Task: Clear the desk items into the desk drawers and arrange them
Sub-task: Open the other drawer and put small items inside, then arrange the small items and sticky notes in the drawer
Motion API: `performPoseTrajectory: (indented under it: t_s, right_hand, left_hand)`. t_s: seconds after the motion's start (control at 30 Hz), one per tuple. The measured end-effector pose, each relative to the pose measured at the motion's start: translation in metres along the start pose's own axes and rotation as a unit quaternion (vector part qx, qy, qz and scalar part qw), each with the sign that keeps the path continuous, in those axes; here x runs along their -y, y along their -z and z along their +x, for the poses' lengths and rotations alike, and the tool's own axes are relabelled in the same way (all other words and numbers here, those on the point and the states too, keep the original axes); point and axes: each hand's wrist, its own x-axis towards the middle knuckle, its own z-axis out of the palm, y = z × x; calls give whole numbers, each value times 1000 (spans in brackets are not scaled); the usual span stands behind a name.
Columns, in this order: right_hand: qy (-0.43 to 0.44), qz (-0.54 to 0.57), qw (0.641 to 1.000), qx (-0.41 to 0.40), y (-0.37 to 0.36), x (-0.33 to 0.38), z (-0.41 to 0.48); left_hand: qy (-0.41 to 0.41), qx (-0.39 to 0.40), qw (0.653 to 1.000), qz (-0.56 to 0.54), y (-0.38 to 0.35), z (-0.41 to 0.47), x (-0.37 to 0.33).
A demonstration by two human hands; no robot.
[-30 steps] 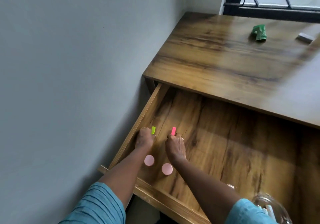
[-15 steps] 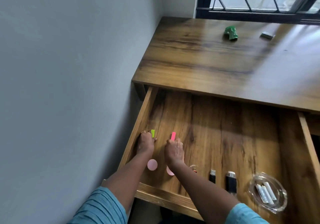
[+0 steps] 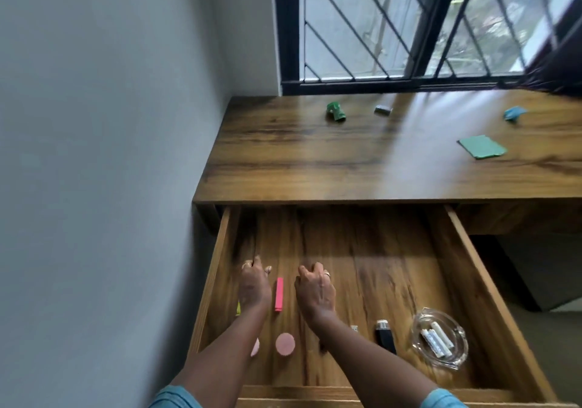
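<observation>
From the head view, the drawer stands pulled well out beneath the worktop, and both hands are down inside its left part. The left hand hangs loosely curled near the drawer's left wall, grasping nothing; a sliver of a yellow-green marker shows just under its wrist, lying on the drawer floor. The right hand is likewise released, fingers half bent and empty, just right of the pink marker, which lies flat between the two hands with its long side running front to back. Nearer the front sit a pink round disc and a second one mostly hidden by the left forearm, then a small item I cannot make out, a black flash drive and a glass ashtray holding white sticks — a tidy row along the front. Still out on the worktop are a green crumpled piece, a small grey block, a blue folded piece and a flat teal sheet. The step in hand looks like setting the two markers parallel and letting go; to finish it well, I would lift both hands straight up so no sleeve or wrist nudges the markers or discs out of line, then reach for the worktop things one at a time, nearest to the left first, and give each its own spot in the bare back half of the drawer.
</observation>
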Motion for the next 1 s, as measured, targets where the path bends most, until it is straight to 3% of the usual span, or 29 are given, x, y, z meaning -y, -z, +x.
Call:
performPoseTrajectory:
  t_s: [0.47, 0.83, 1.0]
  right_hand:
    - [-108, -26, 978, -179, 137, -171, 16]
    - [-133, -51, 969, -202, 257, -376, 21]
    - [-140, -32, 971, -192, 289, -419, 48]
  left_hand:
    - [-105, 14, 992, -63, -64, -60, -211]
    - [-147, 4, 986, -78, -143, -135, -396]
    - [-136, 12, 989, -58, -153, -135, -449]
